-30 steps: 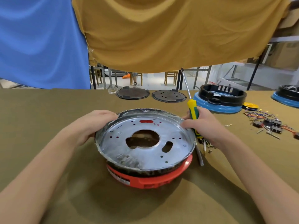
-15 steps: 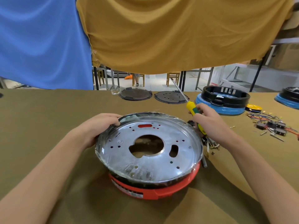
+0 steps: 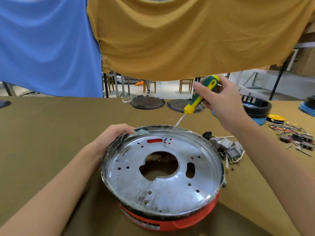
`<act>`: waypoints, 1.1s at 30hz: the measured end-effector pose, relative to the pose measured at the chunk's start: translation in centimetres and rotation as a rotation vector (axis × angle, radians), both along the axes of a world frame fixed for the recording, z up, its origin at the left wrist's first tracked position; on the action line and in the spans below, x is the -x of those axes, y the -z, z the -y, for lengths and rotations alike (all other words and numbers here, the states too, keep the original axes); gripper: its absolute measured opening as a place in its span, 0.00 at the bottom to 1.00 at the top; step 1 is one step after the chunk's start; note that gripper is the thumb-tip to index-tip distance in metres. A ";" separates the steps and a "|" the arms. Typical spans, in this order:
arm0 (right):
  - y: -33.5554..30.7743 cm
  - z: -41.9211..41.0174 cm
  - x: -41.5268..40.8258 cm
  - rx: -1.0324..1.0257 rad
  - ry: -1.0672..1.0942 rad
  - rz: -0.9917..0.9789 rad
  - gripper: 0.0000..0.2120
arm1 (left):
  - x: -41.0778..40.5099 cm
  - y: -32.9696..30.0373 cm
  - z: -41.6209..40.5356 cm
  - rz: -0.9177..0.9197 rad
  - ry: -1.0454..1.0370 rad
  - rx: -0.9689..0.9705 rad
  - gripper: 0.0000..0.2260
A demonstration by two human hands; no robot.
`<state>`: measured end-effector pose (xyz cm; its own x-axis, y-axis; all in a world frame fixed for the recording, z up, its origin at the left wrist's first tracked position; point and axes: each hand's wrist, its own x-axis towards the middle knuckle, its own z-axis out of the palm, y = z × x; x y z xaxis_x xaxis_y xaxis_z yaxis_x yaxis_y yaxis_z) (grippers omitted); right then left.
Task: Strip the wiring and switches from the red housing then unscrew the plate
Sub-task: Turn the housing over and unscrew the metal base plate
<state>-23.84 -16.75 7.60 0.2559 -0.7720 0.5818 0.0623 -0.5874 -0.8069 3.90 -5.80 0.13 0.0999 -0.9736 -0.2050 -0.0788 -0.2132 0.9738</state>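
Observation:
The red housing (image 3: 163, 220) sits on the table in front of me, with a round silver metal plate (image 3: 133, 183) on top; the plate has a large centre hole and several small holes. My left hand (image 3: 112, 135) grips the plate's far left rim. My right hand (image 3: 219, 99) holds a green and yellow screwdriver (image 3: 199, 96) above the plate's far edge. Its shaft slants down and its tip meets the plate near a red slot (image 3: 154, 140). Removed switches and white wires (image 3: 226, 147) lie right of the housing.
Two dark round lids (image 3: 147, 103) lie at the table's far edge. A black and blue housing (image 3: 257, 108) stands at the far right, with a yellow disc (image 3: 276, 117) beside it. More switches and coloured wires (image 3: 293, 135) lie on the right. Blue and mustard cloths hang behind.
My right hand has lifted the screwdriver from beside the housing, flipped it tip down and brought it over the plate's far edge. My left hand has stayed on the rim.

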 end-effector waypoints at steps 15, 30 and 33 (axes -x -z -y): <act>-1.2 1.7 -4.1 0.234 0.096 -0.001 0.11 | 1.5 1.3 0.4 -0.452 0.209 0.120 0.23; -0.9 1.1 -4.2 0.237 0.078 -0.062 0.11 | 1.8 1.0 0.1 -0.453 0.214 0.117 0.23; -0.9 1.1 -4.3 0.263 0.086 -0.094 0.11 | 1.8 1.0 0.1 -0.441 0.230 0.119 0.23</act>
